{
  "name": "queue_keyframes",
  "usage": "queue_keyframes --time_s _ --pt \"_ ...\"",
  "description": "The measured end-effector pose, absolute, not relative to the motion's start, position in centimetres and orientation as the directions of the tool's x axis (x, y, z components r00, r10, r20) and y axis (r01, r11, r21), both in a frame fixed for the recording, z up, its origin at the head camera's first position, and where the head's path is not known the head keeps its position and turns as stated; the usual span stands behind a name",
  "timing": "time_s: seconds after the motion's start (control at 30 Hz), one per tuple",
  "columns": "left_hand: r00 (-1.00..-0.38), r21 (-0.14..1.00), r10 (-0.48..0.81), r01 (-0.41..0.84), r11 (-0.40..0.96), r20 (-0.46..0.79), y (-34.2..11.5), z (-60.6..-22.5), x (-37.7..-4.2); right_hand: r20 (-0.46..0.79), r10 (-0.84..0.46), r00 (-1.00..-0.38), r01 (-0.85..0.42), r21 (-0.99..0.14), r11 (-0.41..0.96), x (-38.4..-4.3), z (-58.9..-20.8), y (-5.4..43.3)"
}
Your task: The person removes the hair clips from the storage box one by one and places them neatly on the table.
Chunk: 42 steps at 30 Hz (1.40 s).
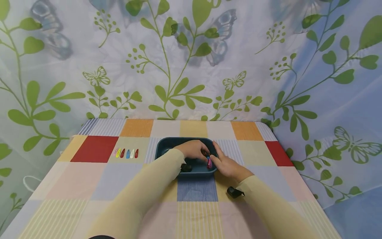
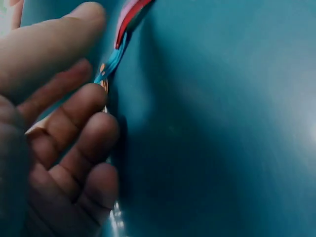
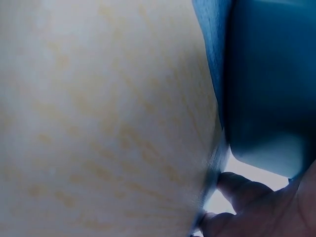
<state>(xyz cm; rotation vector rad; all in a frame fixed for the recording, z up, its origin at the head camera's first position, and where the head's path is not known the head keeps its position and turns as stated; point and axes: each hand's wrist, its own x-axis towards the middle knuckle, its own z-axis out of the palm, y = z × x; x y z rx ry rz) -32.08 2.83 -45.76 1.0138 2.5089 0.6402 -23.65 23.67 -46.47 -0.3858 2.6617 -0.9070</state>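
Note:
My left hand (image 1: 195, 149) reaches down into a dark teal plastic tray (image 1: 167, 141). Its loosely bent fingertips are right at a small cluster of snap hair clips (image 1: 209, 162), in pink and blue, near the tray's right end. Seen from the left wrist, a blue hair clip (image 2: 114, 60) lies by the fingertips with a pink and red hair clip (image 2: 129, 17) beyond it, and the thumb stands apart. My right hand (image 1: 228, 164) holds the tray's right end, thumb over the rim and fingers along the outer wall.
Several hair clips (image 1: 127, 153) in pink, yellow, red, blue and white lie in a row on the patchwork tablecloth (image 1: 197, 212), left of the tray. A leaf-patterned curtain (image 1: 179, 66) hangs behind the table. A black wrist device (image 1: 235, 192) sits at the right sleeve.

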Motion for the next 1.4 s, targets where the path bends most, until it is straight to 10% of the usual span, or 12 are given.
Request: queue_keyframes --time_s 1.4 --pt "-0.695 0.527 0.705 0.549 0.649 -0.144 4.4 -47.3 -31.6 -0.197 -0.315 -0.929 -0.139 -0.602 0.786 -23.6 -46.7 23.5"
